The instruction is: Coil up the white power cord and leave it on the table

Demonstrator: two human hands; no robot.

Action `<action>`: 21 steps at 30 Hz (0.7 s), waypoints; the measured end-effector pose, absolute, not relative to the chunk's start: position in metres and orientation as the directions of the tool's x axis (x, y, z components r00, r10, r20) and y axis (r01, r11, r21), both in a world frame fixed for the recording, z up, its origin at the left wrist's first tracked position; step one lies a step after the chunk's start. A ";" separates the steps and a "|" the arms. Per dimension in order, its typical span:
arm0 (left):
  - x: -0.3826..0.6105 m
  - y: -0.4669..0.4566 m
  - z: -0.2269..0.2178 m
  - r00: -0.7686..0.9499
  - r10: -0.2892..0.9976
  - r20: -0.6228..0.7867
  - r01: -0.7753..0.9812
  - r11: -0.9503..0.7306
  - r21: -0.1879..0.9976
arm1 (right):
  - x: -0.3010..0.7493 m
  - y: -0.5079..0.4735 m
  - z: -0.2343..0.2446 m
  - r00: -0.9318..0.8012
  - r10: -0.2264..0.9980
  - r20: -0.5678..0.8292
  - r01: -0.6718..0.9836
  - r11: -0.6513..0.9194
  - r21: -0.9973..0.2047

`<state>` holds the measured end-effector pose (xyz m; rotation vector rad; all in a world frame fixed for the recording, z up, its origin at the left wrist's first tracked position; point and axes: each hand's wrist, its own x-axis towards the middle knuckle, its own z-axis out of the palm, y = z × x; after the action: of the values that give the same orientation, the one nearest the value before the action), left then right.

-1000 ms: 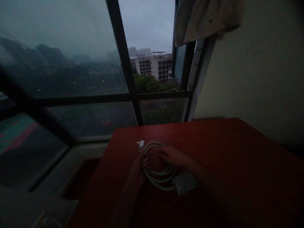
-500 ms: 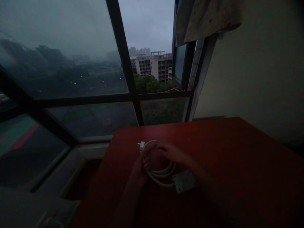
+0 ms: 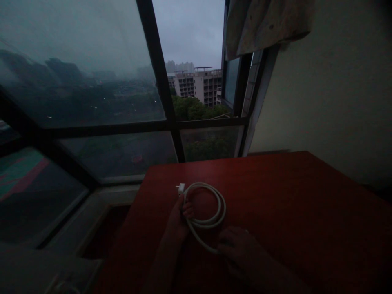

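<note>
A pale power cord (image 3: pixel 223 206) lies coiled in loops over the red-brown table, its white plug (image 3: pixel 181 188) at the far left of the coil with the prongs toward the left. My left hand (image 3: pixel 180 216) is closed round the coil's left side, just below the plug. The cord's other end runs toward me into the fingers of my right hand (image 3: pixel 240 247). That hand is curled low over the table, dark and partly blurred. The grey box at the cord's end is hidden, apparently under or inside the right hand.
The table (image 3: pixel 269 188) reaches to a dark-framed window (image 3: pixel 173 124), with one pane open at the right. A curtain (image 3: pixel 269 24) hangs above, beside a pale wall (image 3: pixel 330 98). At the lower left is a pale surface (image 3: pixel 39 265) with unclear items. The light is dim.
My right hand has left the top of the coil and come down toward me, covering the grey box. My left hand stays on the coil, with its fingers more closed.
</note>
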<state>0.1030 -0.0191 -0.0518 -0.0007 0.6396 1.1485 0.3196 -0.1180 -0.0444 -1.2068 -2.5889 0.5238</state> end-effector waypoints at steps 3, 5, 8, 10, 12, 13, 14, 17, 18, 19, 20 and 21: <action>0.100 -0.019 -0.052 0.270 0.835 -0.480 -0.848 0.442 0.293 | 0.324 -0.125 -0.045 -0.701 0.706 0.096 0.633 0.679 -0.372; 0.099 -0.019 -0.051 0.275 0.829 -0.487 -0.846 0.449 0.287 | 0.332 -0.127 -0.047 -0.723 0.679 0.125 0.609 0.712 -0.350; 0.098 -0.020 -0.050 0.263 0.838 -0.478 -0.838 0.444 0.318 | 0.350 -0.124 -0.054 -0.710 0.689 0.145 0.628 0.713 -0.312; 0.098 -0.020 -0.050 0.236 0.853 -0.465 -0.832 0.425 0.358 | 0.363 -0.117 -0.059 -0.689 0.709 0.149 0.662 0.700 -0.267; 0.099 -0.021 -0.050 0.203 0.864 -0.460 -0.820 0.407 0.403 | 0.373 -0.108 -0.063 -0.643 0.749 0.161 0.719 0.662 -0.212; 0.099 -0.021 -0.051 0.188 0.867 -0.461 -0.810 0.402 0.426 | 0.376 -0.102 -0.063 -0.605 0.779 0.165 0.757 0.627 -0.185; 0.100 -0.021 -0.052 0.170 0.870 -0.463 -0.799 0.396 0.452 | 0.378 -0.096 -0.064 -0.559 0.813 0.162 0.798 0.581 -0.159; 0.103 -0.021 -0.054 0.122 0.873 -0.473 -0.761 0.388 0.520 | 0.375 -0.080 -0.063 -0.418 0.901 0.118 0.898 0.429 -0.096; 0.104 -0.021 -0.055 0.111 0.875 -0.472 -0.749 0.385 0.539 | 0.372 -0.075 -0.063 -0.374 0.922 0.102 0.920 0.383 -0.089; 0.106 -0.021 -0.055 0.102 0.879 -0.466 -0.737 0.381 0.559 | 0.368 -0.070 -0.063 -0.335 0.938 0.090 0.935 0.343 -0.093; 0.107 -0.022 -0.056 0.094 0.885 -0.456 -0.722 0.376 0.581 | 0.364 -0.066 -0.063 -0.299 0.951 0.083 0.945 0.307 -0.110; 0.108 -0.023 -0.058 0.084 0.892 -0.443 -0.703 0.368 0.608 | 0.360 -0.061 -0.063 -0.270 0.960 0.081 0.950 0.279 -0.140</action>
<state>0.1081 -0.0227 -0.0576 0.2637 0.8723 1.2111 0.3598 -0.0609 -0.0630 -1.7992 -2.3883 0.0952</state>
